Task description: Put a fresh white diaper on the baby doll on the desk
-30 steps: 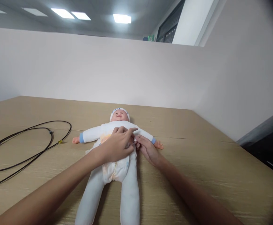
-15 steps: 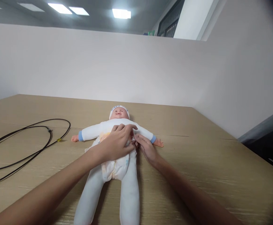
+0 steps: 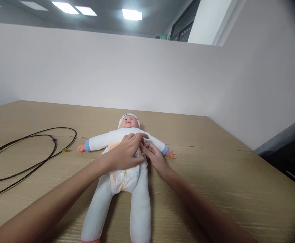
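Note:
A baby doll [image 3: 128,123] in a white suit and cap lies on its back on the wooden table [image 3: 213,175], arms spread, legs toward me. It wears a white diaper [image 3: 123,179] around the hips. My left hand [image 3: 124,153] rests on the doll's belly over the diaper's top edge, fingers bent and pressing down. My right hand [image 3: 155,158] lies at the doll's right-hand side of the waist, fingertips pinching the diaper's edge beside my left hand's fingers.
A black cable [image 3: 31,152] loops across the table's left part. White partition walls [image 3: 112,74] close the table at the back and right. A dark surface [image 3: 289,155] sits beyond the table's right edge.
My right hand's fingers have slid slightly up and inward along the doll's waist toward my left hand. The left hand has stayed pressed on the belly.

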Demonstrator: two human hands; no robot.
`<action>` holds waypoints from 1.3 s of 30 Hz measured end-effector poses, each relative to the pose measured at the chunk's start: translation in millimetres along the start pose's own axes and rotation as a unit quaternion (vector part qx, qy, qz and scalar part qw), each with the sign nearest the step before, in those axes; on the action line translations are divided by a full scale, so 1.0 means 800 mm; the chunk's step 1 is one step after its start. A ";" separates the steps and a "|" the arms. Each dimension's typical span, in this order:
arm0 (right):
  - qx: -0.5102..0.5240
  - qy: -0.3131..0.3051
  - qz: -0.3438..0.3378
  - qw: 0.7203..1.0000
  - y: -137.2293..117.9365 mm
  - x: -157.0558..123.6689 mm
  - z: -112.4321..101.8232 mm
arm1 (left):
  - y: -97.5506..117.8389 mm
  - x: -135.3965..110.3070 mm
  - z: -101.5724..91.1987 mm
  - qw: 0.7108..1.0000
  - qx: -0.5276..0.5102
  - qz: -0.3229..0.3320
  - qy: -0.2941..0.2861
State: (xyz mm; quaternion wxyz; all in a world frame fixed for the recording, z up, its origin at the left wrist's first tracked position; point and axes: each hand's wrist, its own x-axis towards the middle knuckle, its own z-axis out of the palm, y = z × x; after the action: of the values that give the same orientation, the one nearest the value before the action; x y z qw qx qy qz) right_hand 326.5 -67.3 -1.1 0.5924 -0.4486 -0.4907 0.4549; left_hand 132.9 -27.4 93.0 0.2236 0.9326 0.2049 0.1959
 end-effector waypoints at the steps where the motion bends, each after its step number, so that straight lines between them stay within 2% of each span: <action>1: 0.002 0.001 0.000 1.000 0.000 0.000 0.001 | 0.000 0.000 0.000 1.000 0.000 0.000 0.001; 22: 0.027 0.018 0.000 0.999 -0.003 -0.010 -0.008 | 0.003 0.001 -0.006 1.000 0.000 -0.005 -0.011; 30: 0.011 0.014 -0.003 1.000 -0.002 -0.009 -0.007 | -0.003 0.001 -0.002 1.000 -0.008 0.015 -0.004; 33: 0.006 0.019 -0.001 1.000 -0.005 -0.010 -0.006 | -0.001 0.000 -0.005 1.000 -0.011 0.009 0.024; 36: 0.000 0.026 -0.001 1.000 -0.007 -0.012 -0.007 | 0.000 -0.017 -0.013 0.998 -0.026 0.010 0.061; 39: -0.006 0.036 -0.003 0.999 -0.006 -0.013 -0.009 | -0.011 -0.059 -0.021 0.996 -0.042 0.006 0.084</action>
State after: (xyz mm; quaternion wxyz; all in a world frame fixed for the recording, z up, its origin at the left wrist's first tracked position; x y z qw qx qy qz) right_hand 333.3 -78.7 1.3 0.6081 -0.4667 -0.4731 0.4343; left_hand 82.6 -36.4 89.6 0.2434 0.9039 0.2085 0.2833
